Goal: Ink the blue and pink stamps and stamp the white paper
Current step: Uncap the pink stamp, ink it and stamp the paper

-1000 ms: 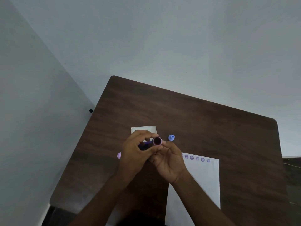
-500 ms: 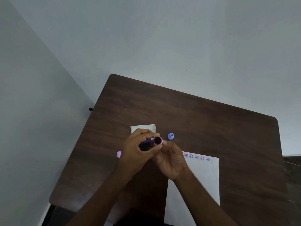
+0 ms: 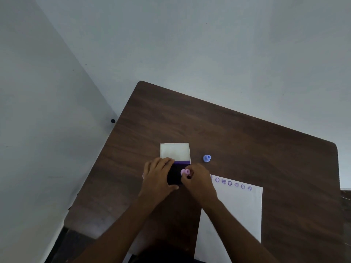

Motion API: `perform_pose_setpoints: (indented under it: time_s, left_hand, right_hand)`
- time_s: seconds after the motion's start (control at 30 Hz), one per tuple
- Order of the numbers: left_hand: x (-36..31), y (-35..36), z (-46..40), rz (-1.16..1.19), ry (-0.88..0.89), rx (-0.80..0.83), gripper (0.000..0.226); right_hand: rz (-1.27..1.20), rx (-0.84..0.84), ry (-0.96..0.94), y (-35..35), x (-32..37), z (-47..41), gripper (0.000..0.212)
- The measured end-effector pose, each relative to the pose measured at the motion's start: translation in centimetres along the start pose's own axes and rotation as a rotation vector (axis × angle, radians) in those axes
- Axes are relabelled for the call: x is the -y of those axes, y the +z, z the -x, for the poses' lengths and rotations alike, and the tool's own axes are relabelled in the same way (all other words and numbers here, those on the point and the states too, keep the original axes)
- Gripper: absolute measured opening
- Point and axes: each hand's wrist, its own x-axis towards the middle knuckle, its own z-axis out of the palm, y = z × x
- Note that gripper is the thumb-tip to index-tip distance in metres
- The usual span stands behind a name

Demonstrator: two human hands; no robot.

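Note:
My right hand pinches the small pink stamp and holds it down on the dark purple ink pad. My left hand rests on the pad's left side and grips it. The pad's white lid lies open behind it. The blue stamp stands alone on the table to the right of the lid. The white paper lies at the right, with a row of several purple prints along its top edge; my right forearm covers its lower left part.
The dark wooden table stands in a corner of pale walls. A small pale object peeks out left of my left hand. A black dot sits on the left wall near the table's edge.
Both hands came down from a raised position over the pad. The pink stamp, held face-up before, now points down on the ink pad, and the white lid is uncovered.

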Motion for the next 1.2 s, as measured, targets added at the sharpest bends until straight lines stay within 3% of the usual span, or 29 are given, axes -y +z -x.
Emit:
perform_pose_setpoints:
  time_s: [0.23, 0.37, 0.47, 0.67, 1.2]
  left_hand:
    - [-0.1, 1.1, -0.5, -0.056, 0.0, -0.025, 0.086]
    - [0.2, 1.4, -0.8, -0.069, 0.015, -0.055, 0.084]
    - [0.3, 1.5, -0.8, -0.094, 0.027, -0.069, 0.081]
    - [0.2, 1.8, -0.8, -0.085, 0.018, -0.088, 0.077]
    - [0.1, 2.1, -0.8, -0.064, 0.026, -0.124, 0.078]
  right_hand:
    - [0.105, 0.141, 0.079, 1.8, -0.2, -0.6, 0.041]
    - [0.09, 0.052, 0.002, 2.1, -0.2, -0.3, 0.027]
    - [0.109, 0.223, 0.187, 1.9, 0.2, -1.0, 0.049]
    - [0.06, 0.281, 0.281, 2.2, -0.1, -1.7, 0.062]
    - [0.024, 0.321, 0.46, 2.3, 0.5, -3.3, 0.062]
